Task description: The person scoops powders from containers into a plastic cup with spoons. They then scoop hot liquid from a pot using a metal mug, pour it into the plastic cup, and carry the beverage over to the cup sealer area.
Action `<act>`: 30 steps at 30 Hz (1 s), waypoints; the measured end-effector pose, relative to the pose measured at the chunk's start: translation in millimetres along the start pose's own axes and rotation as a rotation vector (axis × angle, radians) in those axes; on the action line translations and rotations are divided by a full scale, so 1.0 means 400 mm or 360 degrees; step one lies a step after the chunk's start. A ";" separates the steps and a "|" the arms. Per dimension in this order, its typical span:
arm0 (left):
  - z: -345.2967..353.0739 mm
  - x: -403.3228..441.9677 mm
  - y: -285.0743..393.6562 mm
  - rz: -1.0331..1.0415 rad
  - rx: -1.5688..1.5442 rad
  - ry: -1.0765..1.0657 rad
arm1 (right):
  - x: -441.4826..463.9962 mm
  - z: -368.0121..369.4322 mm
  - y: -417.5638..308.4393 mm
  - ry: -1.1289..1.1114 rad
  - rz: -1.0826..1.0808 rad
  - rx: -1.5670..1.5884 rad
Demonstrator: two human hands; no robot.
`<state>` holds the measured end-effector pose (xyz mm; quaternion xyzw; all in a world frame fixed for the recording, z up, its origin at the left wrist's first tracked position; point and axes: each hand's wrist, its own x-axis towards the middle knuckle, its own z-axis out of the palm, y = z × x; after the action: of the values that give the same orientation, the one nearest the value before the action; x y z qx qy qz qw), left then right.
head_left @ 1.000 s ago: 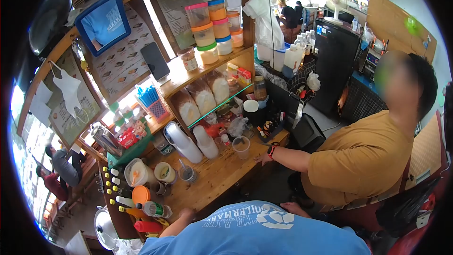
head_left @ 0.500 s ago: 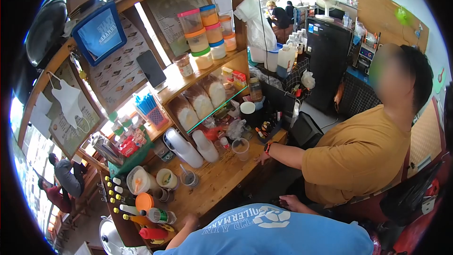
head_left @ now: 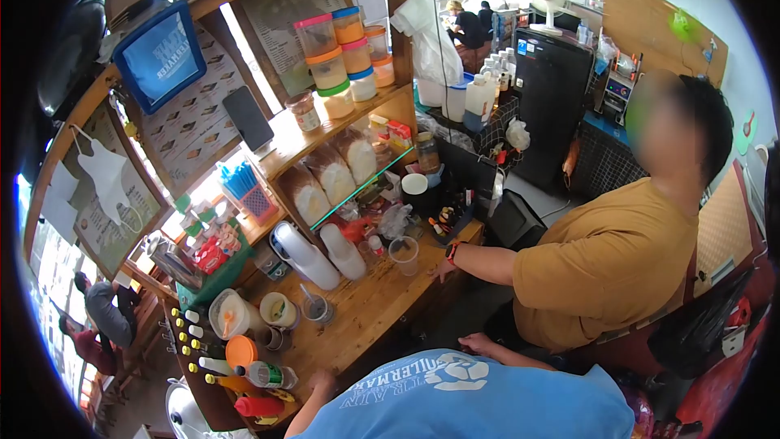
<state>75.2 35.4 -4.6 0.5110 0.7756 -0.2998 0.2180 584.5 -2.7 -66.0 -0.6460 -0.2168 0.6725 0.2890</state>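
My left hand (head_left: 322, 382) is low at the near edge of the wooden counter (head_left: 357, 313), beside a clear bottle (head_left: 270, 375) and a red squeeze bottle (head_left: 258, 406); its fingers are too blurred to make out. My right hand (head_left: 475, 344) is in front of my blue shirt, below the counter edge, with its fingers loosely apart and no object visible in it. On the counter stand a cup with a spoon (head_left: 317, 309), an empty clear cup (head_left: 404, 254), stacked plastic cups (head_left: 304, 255) and an open white tub (head_left: 279, 310).
A person in a mustard shirt (head_left: 605, 264) stands at the right, one hand on the counter's end. Shelves hold lidded containers (head_left: 327, 69), a phone (head_left: 248, 118) and bagged bread (head_left: 329, 175). A black fridge (head_left: 552, 106) and a fan (head_left: 546, 8) are behind.
The view has shifted, so the counter and shelves sit slightly further left. My right hand has moved a little left and forward. The other person's hand stays on the counter.
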 end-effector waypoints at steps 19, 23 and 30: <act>-0.005 -0.022 0.008 0.0014 -0.0079 0.0126 | -0.031 -0.001 -0.013 -0.0085 -0.0124 0.0132; -0.023 -0.034 0.017 -0.0027 -0.0078 0.0092 | -0.058 0.003 -0.026 -0.0133 -0.0084 0.0198; -0.006 -0.020 0.017 -0.0113 -0.0161 0.0104 | -0.068 -0.002 -0.026 -0.0170 0.0061 0.0185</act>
<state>84.3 33.6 0.7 0.4811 0.8140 -0.2508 0.2073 586.2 -13.1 -38.8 -0.5955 -0.1799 0.7228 0.3011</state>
